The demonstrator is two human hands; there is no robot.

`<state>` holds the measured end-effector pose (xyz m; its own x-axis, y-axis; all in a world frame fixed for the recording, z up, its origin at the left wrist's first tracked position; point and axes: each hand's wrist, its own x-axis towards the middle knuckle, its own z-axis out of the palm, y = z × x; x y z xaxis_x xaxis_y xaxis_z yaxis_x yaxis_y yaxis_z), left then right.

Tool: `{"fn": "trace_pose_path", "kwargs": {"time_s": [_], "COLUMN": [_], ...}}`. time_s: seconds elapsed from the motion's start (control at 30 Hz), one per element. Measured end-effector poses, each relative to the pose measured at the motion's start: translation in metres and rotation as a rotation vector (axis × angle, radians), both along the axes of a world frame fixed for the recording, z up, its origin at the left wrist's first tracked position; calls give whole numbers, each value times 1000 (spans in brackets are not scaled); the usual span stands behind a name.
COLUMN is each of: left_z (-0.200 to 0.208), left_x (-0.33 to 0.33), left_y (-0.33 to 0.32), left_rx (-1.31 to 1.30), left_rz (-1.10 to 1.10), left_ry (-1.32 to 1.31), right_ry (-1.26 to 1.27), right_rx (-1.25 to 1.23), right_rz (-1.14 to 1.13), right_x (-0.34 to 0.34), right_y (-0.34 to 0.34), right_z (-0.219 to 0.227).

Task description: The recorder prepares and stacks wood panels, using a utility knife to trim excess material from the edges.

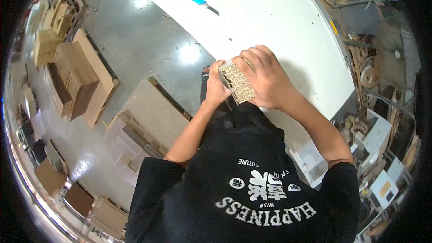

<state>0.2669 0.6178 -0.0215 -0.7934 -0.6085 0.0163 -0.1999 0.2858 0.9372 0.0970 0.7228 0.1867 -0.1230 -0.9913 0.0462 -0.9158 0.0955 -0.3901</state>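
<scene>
Both hands clamp a stack of cardboard strips (237, 83) at the near edge of the white desk (270, 27): the right hand (265, 78) wraps over its top and far side, the left hand (216, 87) grips the side nearest the floor. Farther up the desk lies a blue-handled knife (198, 2), well apart. Brown cardboard boxes (74, 74) stand on the grey concrete floor (139, 40) to the left.

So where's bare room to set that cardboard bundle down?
Most of the white table is bare: the wide stretch between the blue-handled knife and both hands, left hand and right hand, gripping the cardboard bundle. Crowded: the wooden stacks on the floor at left and the scrap clutter along the table's right edge.
</scene>
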Motion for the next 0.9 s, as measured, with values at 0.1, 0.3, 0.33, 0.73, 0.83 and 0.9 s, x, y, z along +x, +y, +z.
{"fn": "trace_pose_path", "kwargs": {"time_s": [0.1, 0.3, 0.33, 0.73, 0.83, 0.9], "left_z": [-5, -4, -7, 5, 4, -2], "left_x": [5, 12, 12, 4, 0, 1], "left_y": [4, 17, 20, 53, 55, 55], "left_rx": [82, 275, 262, 242, 138, 12], "left_rz": [30, -9, -10, 79, 64, 67], "left_ry": [-24, -21, -14, -10, 57, 85], "right_ry": [-79, -508, -502, -1227, -1091, -1119], "right_rx": [-56, 35, 22, 173, 155, 175], "right_rz": [67, -177, -174, -288, -241, -250], "right_x": [-13, -56, -53, -7, -12, -11], "right_y": [12, 69, 72, 61, 60, 58], "right_z": [12, -77, -105, -180, -184, -183]}}
